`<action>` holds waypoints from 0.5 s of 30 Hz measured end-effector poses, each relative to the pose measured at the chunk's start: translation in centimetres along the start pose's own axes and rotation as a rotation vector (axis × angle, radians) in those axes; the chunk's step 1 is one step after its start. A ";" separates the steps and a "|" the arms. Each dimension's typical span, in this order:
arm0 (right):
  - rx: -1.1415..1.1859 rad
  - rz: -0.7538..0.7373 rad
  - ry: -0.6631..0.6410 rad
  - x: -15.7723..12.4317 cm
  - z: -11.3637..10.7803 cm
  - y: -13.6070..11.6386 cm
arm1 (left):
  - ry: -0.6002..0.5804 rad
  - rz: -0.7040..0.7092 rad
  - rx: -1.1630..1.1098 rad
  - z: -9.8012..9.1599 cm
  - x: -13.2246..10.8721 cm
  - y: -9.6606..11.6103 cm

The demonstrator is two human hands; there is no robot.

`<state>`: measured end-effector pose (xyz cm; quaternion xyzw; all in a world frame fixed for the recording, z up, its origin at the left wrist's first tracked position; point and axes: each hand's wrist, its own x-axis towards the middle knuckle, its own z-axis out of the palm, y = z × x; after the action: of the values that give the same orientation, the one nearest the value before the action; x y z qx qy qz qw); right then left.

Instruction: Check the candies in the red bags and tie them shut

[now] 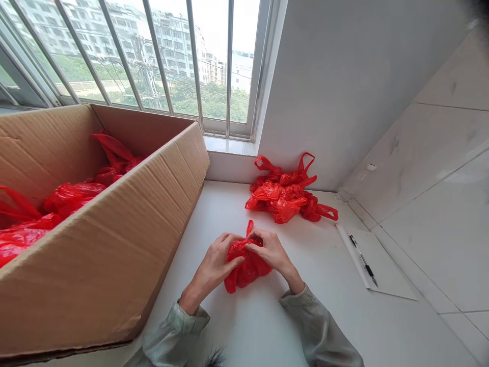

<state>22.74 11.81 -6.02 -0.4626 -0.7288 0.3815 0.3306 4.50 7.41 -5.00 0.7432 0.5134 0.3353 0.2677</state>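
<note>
A crumpled red plastic bag (250, 270) rests on the white tabletop, one loop of it sticking up at the back. On its left side, my left hand (217, 260) has its curled fingers on the top of the bag, with the thumb held lower against the front. From the right, my right hand (272, 251) pinches the gathered top between thumb and fingers. The fingertips of both hands come close together there. Whatever may be inside the bag is hidden. Behind it lies a pile of similar red plastic bags (282, 196), some with handle loops standing up.
A large open cardboard box (153, 209) stands on the left, holding more red plastic bags (74, 199). To the right, a pen (362, 259) lies on white paper (389, 275). A small clear container (344, 194) sits in the back corner. Behind the box is a barred window (175, 66).
</note>
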 end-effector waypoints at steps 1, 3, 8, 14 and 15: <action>0.024 0.007 -0.006 0.0 -0.2 0.0 | -0.018 0.001 -0.004 0.5 0.1 -0.2; 0.058 0.020 -0.013 0.0 -0.6 0.2 | -0.033 -0.007 -0.011 1.4 0.3 -0.8; 0.075 0.088 -0.002 -0.1 -2.2 1.0 | 0.078 0.017 -0.010 2.1 0.2 -2.4; 0.001 0.180 0.001 -0.6 -5.6 2.0 | 0.391 -0.199 -0.323 1.6 0.4 -4.2; -0.004 0.194 -0.020 -0.8 -6.3 2.2 | 0.446 -0.241 -0.402 1.7 0.4 -4.5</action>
<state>29.18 13.27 -4.95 -0.5278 -0.6845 0.4152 0.2838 3.29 9.17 -9.31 0.5177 0.5672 0.5503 0.3277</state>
